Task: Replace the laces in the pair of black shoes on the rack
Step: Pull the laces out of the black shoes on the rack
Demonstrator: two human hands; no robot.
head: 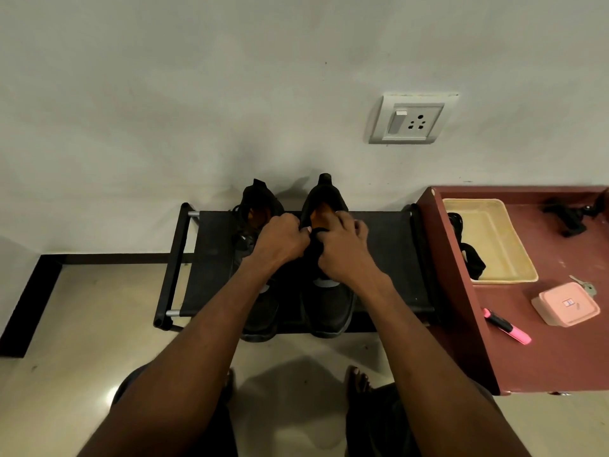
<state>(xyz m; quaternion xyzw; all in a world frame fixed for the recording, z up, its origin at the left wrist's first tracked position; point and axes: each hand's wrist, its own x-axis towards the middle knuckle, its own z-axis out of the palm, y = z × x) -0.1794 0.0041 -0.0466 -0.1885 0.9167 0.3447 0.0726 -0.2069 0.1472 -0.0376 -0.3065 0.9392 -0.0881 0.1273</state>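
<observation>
Now I am looking at the right black shoe [331,301], which is standing on the black rack [389,255] with its toe toward me and its heel at the wall. Both hands are working at its tongue. The left hand [280,240] is curling its fingers and pinching dark material at the throat of this shoe, so its grip is grasping the shoe. The right hand [342,249] is doing the same from the other side, with fingers bent around the black tongue. I cannot tell if a lace is between the fingers, because all is black there.

The left black shoe [253,222] is standing just beside, touching or almost touching the first one, partly hidden under the left arm.

To the right of the rack, a reddish bench [543,357] is carrying a beige tray [501,245] with black laces [471,258] lying over its left edge. Near the tray are lying a pink box [565,303] and a pink marker [507,326].
</observation>
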